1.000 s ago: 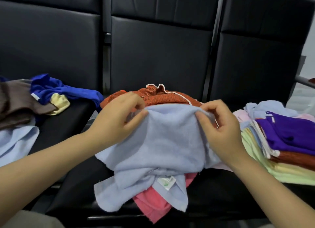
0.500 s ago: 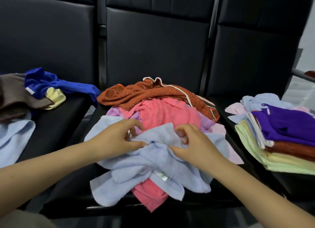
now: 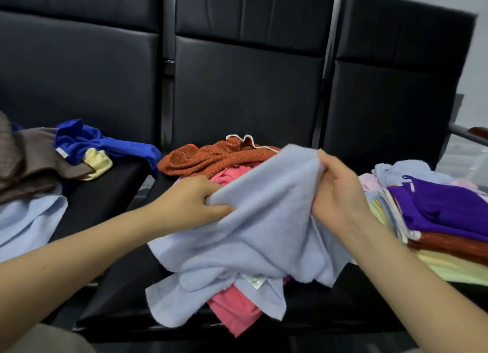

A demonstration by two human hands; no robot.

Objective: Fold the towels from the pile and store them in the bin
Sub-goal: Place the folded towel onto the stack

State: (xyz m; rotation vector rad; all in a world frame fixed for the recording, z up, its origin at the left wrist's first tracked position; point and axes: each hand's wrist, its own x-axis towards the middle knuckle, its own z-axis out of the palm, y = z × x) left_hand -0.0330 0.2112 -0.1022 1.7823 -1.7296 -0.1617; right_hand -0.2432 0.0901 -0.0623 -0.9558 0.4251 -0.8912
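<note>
Black padded seats, three in a row with tall backrests, fill the head view; the middle seat (image 3: 111, 294) carries the pile and serves as landmark. On it lie at least three towels: a light blue towel (image 3: 264, 233) on top, a pink towel (image 3: 235, 307) hanging out beneath it at the front edge, and an orange towel (image 3: 216, 157) with white trim behind, toward the backrest. Two hands work the blue one. The left hand (image 3: 195, 202) pinches its left edge between thumb and curled fingers; the right hand (image 3: 340, 194) grips a bunched upper corner and holds it higher, so the raised cloth hides much of the pile behind it. To the left of the middle seat sits a loose heap: one brown (image 3: 34, 157), one royal blue (image 3: 105, 144), one pale yellow (image 3: 99, 162) and one light blue cloth (image 3: 29, 220). To the right lies a folded stack (image 3: 449, 249), purple on top, then rust, yellow and green layers. No bin shows.
</note>
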